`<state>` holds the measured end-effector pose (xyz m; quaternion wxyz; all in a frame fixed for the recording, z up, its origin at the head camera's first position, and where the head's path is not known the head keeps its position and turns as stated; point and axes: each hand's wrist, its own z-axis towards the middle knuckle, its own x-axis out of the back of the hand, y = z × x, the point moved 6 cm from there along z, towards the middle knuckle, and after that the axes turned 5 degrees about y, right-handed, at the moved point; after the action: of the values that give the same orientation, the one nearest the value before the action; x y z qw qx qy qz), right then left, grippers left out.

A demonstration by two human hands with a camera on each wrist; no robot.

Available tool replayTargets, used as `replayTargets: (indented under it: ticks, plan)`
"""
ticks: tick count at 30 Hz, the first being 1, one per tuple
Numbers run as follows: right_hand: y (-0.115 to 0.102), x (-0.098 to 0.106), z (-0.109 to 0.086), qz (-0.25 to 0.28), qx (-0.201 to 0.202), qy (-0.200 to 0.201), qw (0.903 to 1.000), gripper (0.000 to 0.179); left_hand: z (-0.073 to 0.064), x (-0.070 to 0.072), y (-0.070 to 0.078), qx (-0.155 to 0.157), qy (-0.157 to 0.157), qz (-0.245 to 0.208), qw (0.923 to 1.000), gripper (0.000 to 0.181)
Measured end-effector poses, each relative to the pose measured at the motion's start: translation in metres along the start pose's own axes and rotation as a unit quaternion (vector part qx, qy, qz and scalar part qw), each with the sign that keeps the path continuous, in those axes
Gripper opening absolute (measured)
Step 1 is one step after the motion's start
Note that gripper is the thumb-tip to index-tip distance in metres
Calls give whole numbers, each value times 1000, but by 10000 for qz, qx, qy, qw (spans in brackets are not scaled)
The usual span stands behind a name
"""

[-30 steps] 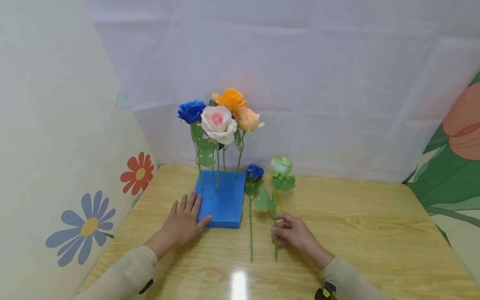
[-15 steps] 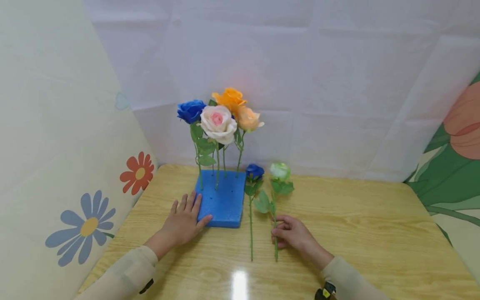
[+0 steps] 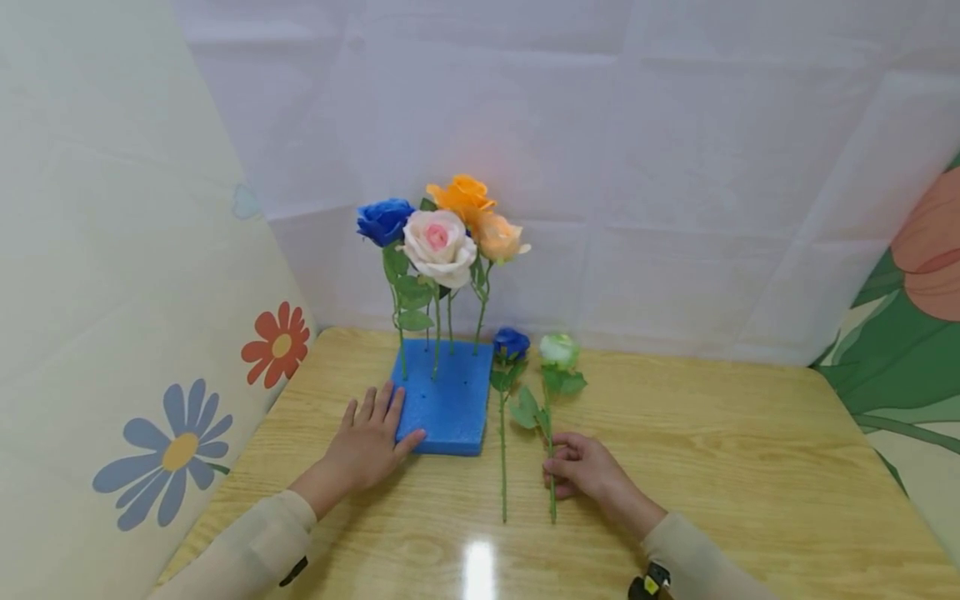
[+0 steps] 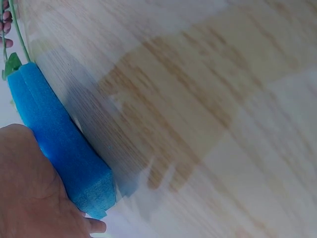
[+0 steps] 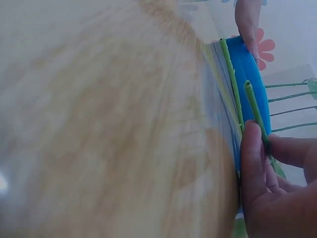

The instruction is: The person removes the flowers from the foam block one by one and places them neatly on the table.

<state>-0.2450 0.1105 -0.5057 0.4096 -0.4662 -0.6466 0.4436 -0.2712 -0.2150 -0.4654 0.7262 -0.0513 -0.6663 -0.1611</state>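
Note:
My right hand [image 3: 587, 468] pinches the stem of a pale green-white rose [image 3: 559, 351] between thumb and fingers; in the right wrist view the stem's cut end [image 5: 249, 89] pokes out past the fingertips. Spread over the left edge of a blue foam block [image 3: 447, 408], my left hand [image 3: 365, 446] rests with fingers straight. Several roses stand upright in the block's rear half: a blue rose [image 3: 385, 221], a pink-white rose [image 3: 439, 247], an orange rose [image 3: 462, 197] and a peach rose [image 3: 498, 237]. Small holes show in the foam's front part.
A second blue rose [image 3: 512, 343] lies on the wooden table [image 3: 720, 467], between the block and my right hand. A white cloth [image 3: 675, 167] hangs behind the table's back edge. Painted flowers decorate the panel [image 3: 165, 275] at left.
The head of the green-white rose has dipped lower in the head view while my right hand keeps its pinch at nearly the same spot. My left hand stays still on the block.

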Motion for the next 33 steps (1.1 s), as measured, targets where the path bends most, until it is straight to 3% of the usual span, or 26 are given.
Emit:
replayTargets:
  ticks: [16,33]
  plan:
    - [-1,1,5,-434,-167,-56,9989,54,-1,1,1,-24,12,135,9999,85]
    - [-7,7,7,-911,18,-227,9956,40,-1,-1,-1,60,-19,27,10000,84]
